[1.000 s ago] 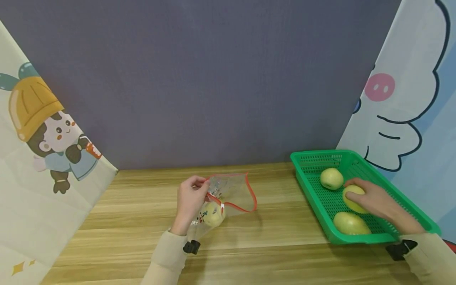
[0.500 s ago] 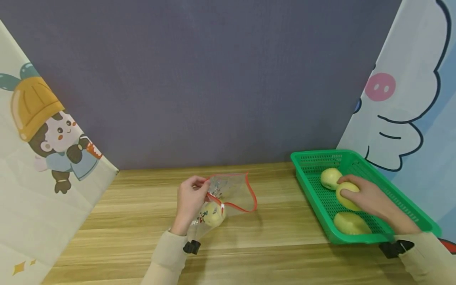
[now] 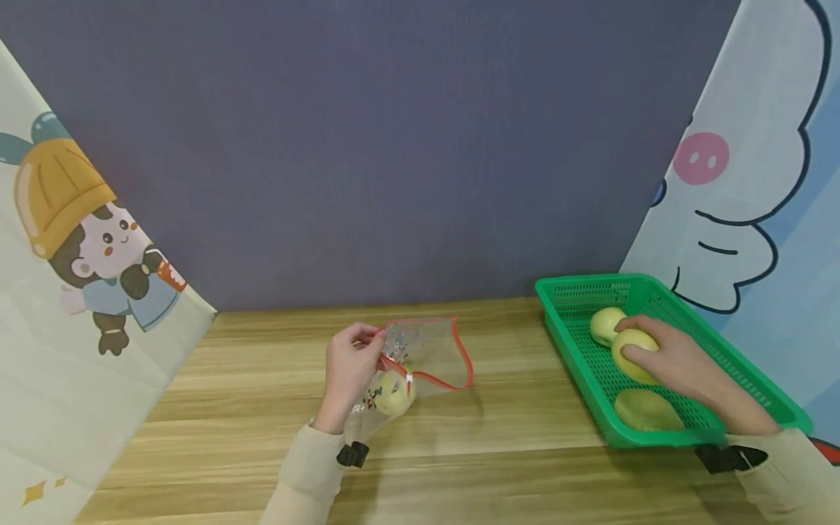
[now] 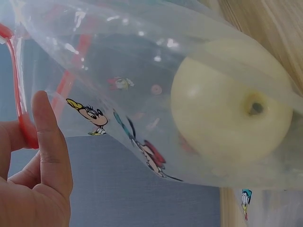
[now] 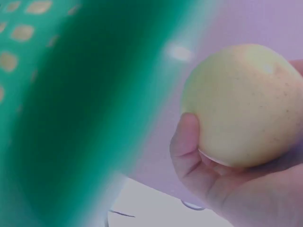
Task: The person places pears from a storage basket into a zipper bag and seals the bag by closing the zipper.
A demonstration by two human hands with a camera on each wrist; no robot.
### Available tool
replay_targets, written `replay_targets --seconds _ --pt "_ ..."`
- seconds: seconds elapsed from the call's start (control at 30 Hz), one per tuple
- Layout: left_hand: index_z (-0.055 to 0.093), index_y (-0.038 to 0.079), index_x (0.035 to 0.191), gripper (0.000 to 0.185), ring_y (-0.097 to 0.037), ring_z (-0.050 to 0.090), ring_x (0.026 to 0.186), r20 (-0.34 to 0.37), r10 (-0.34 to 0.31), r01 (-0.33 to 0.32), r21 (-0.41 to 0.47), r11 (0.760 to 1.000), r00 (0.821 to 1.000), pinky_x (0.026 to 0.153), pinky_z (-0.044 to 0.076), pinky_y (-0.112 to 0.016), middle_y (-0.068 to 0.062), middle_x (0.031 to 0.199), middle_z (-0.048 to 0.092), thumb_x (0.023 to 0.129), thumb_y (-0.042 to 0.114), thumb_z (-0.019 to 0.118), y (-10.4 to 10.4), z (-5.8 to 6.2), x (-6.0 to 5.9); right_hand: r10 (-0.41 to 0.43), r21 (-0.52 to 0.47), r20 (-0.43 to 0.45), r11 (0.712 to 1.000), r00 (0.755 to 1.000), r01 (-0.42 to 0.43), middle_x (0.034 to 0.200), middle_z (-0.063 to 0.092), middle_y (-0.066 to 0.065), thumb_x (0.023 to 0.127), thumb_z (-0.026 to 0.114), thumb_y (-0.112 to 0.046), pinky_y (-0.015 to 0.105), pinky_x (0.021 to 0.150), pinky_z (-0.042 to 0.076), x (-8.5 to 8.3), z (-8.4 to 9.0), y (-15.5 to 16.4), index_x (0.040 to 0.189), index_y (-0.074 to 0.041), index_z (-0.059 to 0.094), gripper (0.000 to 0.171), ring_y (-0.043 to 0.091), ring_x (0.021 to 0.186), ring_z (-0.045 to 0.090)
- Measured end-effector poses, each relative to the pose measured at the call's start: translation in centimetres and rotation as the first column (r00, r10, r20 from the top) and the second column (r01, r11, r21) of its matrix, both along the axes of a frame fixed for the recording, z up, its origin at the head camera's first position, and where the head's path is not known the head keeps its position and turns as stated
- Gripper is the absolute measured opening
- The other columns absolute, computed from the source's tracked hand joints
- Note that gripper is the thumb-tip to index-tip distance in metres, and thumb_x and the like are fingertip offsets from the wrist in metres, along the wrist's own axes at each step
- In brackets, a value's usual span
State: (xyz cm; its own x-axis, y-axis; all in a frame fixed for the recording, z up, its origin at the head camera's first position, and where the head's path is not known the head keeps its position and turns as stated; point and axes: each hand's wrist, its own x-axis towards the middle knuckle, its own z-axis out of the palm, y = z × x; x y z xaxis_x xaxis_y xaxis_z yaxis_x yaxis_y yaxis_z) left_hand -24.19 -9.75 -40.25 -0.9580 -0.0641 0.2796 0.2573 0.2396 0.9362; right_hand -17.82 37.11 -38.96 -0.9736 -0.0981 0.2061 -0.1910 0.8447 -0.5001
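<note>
At centre-left, the left hand (image 3: 351,364) pinches the red rim of the clear bag (image 3: 420,357), keeping its mouth open around one pear (image 3: 391,394). At right, the right hand (image 3: 682,364) grips another yellow pear (image 3: 631,355) above the green basket (image 3: 571,343).

We count four yellow-green apples (image 3: 634,355): one in our right hand, two near it, one beside our left. One clear bag (image 3: 420,355), one green basket (image 3: 571,292).
</note>
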Motion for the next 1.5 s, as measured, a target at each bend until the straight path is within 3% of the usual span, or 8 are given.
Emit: replay_targets --seconds 0.17,0.43,0.67,0.9,1.17,1.5 --pt "0.071 -0.004 0.097 0.009 -0.018 0.064 0.054 0.003 0.001 -0.001 0.007 1.000 1.000 0.056 0.063 -0.045 -0.018 0.084 0.066 0.095 0.004 0.069 -0.1 0.0 0.0 0.010 0.000 -0.024 1.000 1.000 -0.010 0.113 0.057 0.014 0.101 0.054 -0.021 0.028 0.061 0.035 0.0 0.6 -0.6 0.130 -0.006 0.059 0.033 0.016 0.076 0.046" --pt "0.071 -0.003 0.097 0.007 -0.021 0.064 0.056 0.005 -0.002 0.002 0.007 1.000 1.000 0.060 0.062 -0.053 -0.018 0.084 0.066 0.095 0.004 0.069 0.0 0.0 0.1 0.016 0.000 -0.067 1.000 0.998 -0.016 0.117 0.057 0.015 0.099 0.055 -0.019 0.028 0.062 0.036 0.2 1.4 -1.3 0.129 -0.007 0.060 0.032 0.015 0.078 0.047" --pt "0.071 -0.004 0.097 0.007 -0.020 0.064 0.057 -0.010 0.003 -0.003 0.002 1.000 1.000 0.055 0.063 -0.042 -0.018 0.084 0.066 0.095 0.003 0.069 0.0 -0.1 0.0 0.029 -0.017 -0.086 0.999 0.996 -0.031 0.123 0.059 0.016 0.100 0.057 -0.020 0.029 0.063 0.038 0.2 1.8 -1.8 0.128 -0.008 0.061 0.031 0.017 0.083 0.049" --pt "0.070 -0.006 0.099 0.010 -0.017 0.063 0.056 -0.004 0.007 -0.007 0.004 1.000 1.000 0.054 0.063 -0.040 -0.016 0.084 0.066 0.094 0.003 0.069 0.1 0.0 0.1 0.036 -0.035 -0.115 0.999 0.993 -0.041 0.131 0.058 0.020 0.100 0.057 -0.019 0.029 0.063 0.040 0.1 2.2 -2.3 0.132 -0.008 0.060 0.033 0.020 0.086 0.049" --pt "0.070 -0.006 0.099 0.010 -0.016 0.063 0.055 -0.003 0.020 -0.020 0.008 1.000 1.000 0.051 0.062 -0.034 -0.016 0.084 0.067 0.094 0.003 0.069 0.1 0.2 0.4 0.048 -0.080 -0.139 0.995 0.989 -0.059 0.122 0.059 0.014 0.100 0.057 -0.016 0.027 0.060 0.039 0.4 2.9 -3.0 0.131 -0.009 0.060 0.032 0.013 0.079 0.049" --pt "0.071 -0.003 0.097 0.007 -0.019 0.064 0.056 -0.010 0.012 -0.012 -0.003 1.000 1.000 0.054 0.063 -0.040 -0.015 0.083 0.066 0.094 0.003 0.069 0.1 0.3 0.5 0.065 -0.100 -0.180 0.991 0.982 -0.084 0.122 0.059 0.013 0.099 0.059 -0.015 0.027 0.060 0.042 0.7 3.7 -4.2 0.132 -0.011 0.060 0.033 0.013 0.080 0.050"
